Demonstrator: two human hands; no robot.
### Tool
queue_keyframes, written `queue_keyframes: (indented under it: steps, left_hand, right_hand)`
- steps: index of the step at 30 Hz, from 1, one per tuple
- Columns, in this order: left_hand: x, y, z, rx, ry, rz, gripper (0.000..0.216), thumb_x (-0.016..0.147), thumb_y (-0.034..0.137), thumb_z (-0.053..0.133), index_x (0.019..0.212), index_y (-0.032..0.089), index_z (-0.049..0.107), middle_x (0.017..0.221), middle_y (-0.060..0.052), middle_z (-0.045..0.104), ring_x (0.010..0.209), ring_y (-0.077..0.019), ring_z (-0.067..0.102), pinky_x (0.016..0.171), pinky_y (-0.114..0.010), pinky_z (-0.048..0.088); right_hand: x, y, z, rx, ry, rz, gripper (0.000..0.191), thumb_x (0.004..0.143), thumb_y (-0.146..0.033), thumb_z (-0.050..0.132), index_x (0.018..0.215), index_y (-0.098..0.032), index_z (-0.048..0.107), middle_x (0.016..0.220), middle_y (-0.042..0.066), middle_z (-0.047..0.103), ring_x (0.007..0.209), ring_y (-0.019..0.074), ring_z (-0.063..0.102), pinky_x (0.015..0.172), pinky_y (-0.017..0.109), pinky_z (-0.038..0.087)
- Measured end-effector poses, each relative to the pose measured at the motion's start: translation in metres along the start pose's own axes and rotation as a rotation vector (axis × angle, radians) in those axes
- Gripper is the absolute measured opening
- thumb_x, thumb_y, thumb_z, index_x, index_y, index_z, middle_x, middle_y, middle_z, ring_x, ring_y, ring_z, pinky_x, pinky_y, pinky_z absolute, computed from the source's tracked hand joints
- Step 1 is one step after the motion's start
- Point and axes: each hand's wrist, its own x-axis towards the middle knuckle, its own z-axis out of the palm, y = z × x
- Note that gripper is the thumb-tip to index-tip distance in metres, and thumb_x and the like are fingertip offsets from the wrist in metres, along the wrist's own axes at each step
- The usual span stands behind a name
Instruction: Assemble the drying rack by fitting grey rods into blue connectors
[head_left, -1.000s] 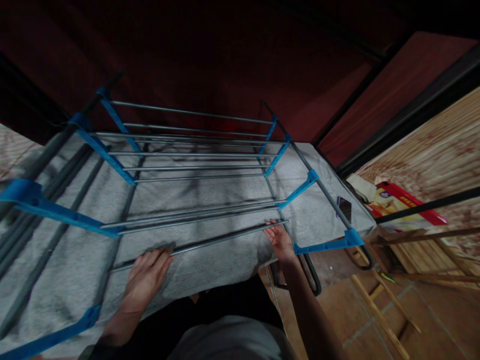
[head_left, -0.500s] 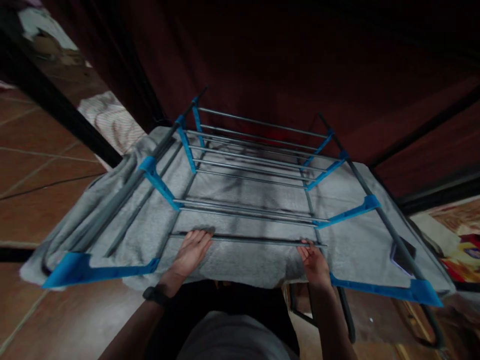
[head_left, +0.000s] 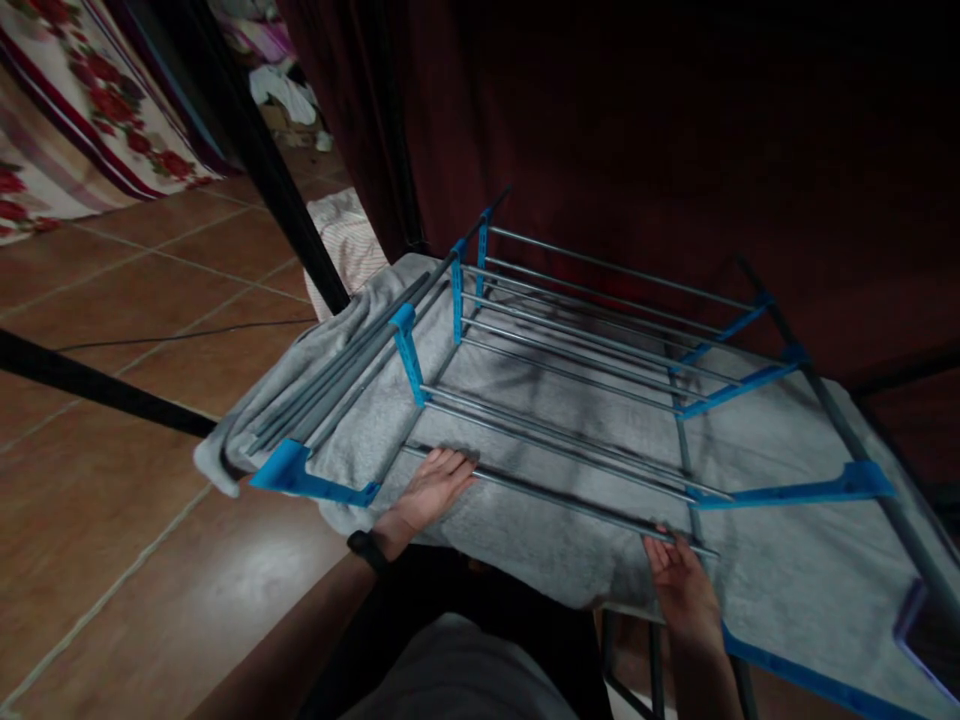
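Note:
My left hand [head_left: 435, 488], palm down, is closed over the left part of a thin metal rod [head_left: 562, 497]. My right hand [head_left: 681, 578] grips the same rod close to its right end, palm partly turned up. The rod lies nearest me, across a partly assembled rack of grey tubes and blue plastic brackets. Several rods [head_left: 574, 340] span the rack farther back, between the left brackets [head_left: 409, 355] and the right brackets [head_left: 795, 490]. At the front left is another blue bracket [head_left: 315, 478]; a front right bracket [head_left: 810, 675] is partly cut off.
A grey blanket [head_left: 570, 560] lies under the rack. Several loose grey tubes [head_left: 352, 360] rest at its left side. A phone-like dark object [head_left: 926, 640] lies at the right edge. Black posts [head_left: 259, 150] and a dark red curtain [head_left: 637, 130] stand around; tiled floor [head_left: 112, 430] is left.
The view has turned left, so the rack appears farther right and more floor shows. Both hands stay on the rod, which looks more slanted in the view.

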Motion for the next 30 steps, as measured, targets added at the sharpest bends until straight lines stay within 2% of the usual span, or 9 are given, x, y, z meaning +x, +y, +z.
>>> queue_keyframes:
  steps: [6, 14, 19, 22, 25, 30]
  left_hand:
    - [0.006, 0.001, -0.006, 0.035, -0.084, 0.005, 0.028, 0.108, 0.025, 0.039, 0.115, 0.018, 0.066, 0.101, -0.008, 0.066, 0.099, -0.0232, 0.059, 0.098, -0.04, 0.043]
    - [0.003, 0.002, 0.002, 0.115, -0.063, 0.039, 0.024, 0.103, 0.016, 0.045, 0.117, 0.018, 0.065, 0.103, -0.008, 0.064, 0.102, -0.0235, 0.059, 0.102, -0.04, 0.042]
    - [0.003, 0.002, 0.008, 0.107, -0.091, 0.058, 0.03, 0.105, 0.02, 0.041, 0.124, 0.017, 0.065, 0.11, -0.01, 0.066, 0.105, -0.0239, 0.06, 0.104, -0.042, 0.043]
    - [0.004, 0.001, 0.01, 0.101, -0.108, 0.069, 0.036, 0.103, 0.015, 0.041, 0.132, 0.016, 0.062, 0.116, -0.012, 0.066, 0.11, -0.0241, 0.06, 0.107, -0.043, 0.043]
    - [0.004, 0.002, 0.01, 0.149, -0.149, 0.079, 0.038, 0.101, 0.011, 0.041, 0.132, 0.017, 0.061, 0.115, -0.01, 0.068, 0.111, -0.0235, 0.061, 0.106, -0.042, 0.044]
    - [0.001, 0.007, 0.007, 0.179, -0.157, 0.076, 0.044, 0.101, 0.006, 0.035, 0.137, 0.018, 0.057, 0.118, -0.009, 0.067, 0.113, -0.0225, 0.06, 0.103, -0.039, 0.044]
  right_hand:
    - [-0.009, 0.001, 0.003, -0.058, -0.011, -0.03, 0.004, 0.078, -0.03, 0.078, 0.08, -0.029, 0.075, 0.092, -0.001, 0.08, 0.09, 0.016, 0.077, 0.09, 0.033, 0.065]
    - [-0.009, 0.001, 0.005, -0.023, -0.03, -0.021, 0.014, 0.075, -0.034, 0.082, 0.082, -0.027, 0.072, 0.084, -0.003, 0.077, 0.081, 0.0145, 0.076, 0.086, 0.031, 0.064]
    - [-0.006, -0.001, 0.002, -0.006, -0.007, 0.026, 0.007, 0.075, -0.027, 0.075, 0.081, -0.026, 0.072, 0.087, -0.001, 0.078, 0.085, 0.0153, 0.076, 0.086, 0.032, 0.064]
    - [-0.006, -0.002, -0.001, -0.042, -0.01, 0.018, 0.005, 0.074, -0.025, 0.071, 0.079, -0.025, 0.072, 0.092, 0.003, 0.079, 0.09, 0.0194, 0.077, 0.086, 0.037, 0.065]
    - [-0.005, -0.003, -0.003, -0.04, -0.036, 0.018, 0.009, 0.072, -0.023, 0.069, 0.08, -0.026, 0.073, 0.097, 0.003, 0.079, 0.095, 0.0205, 0.078, 0.088, 0.039, 0.065]
    - [-0.002, -0.004, 0.0, 0.046, -0.039, 0.079, 0.009, 0.069, -0.02, 0.071, 0.075, -0.026, 0.068, 0.083, 0.0, 0.075, 0.089, 0.0201, 0.078, 0.086, 0.039, 0.066]
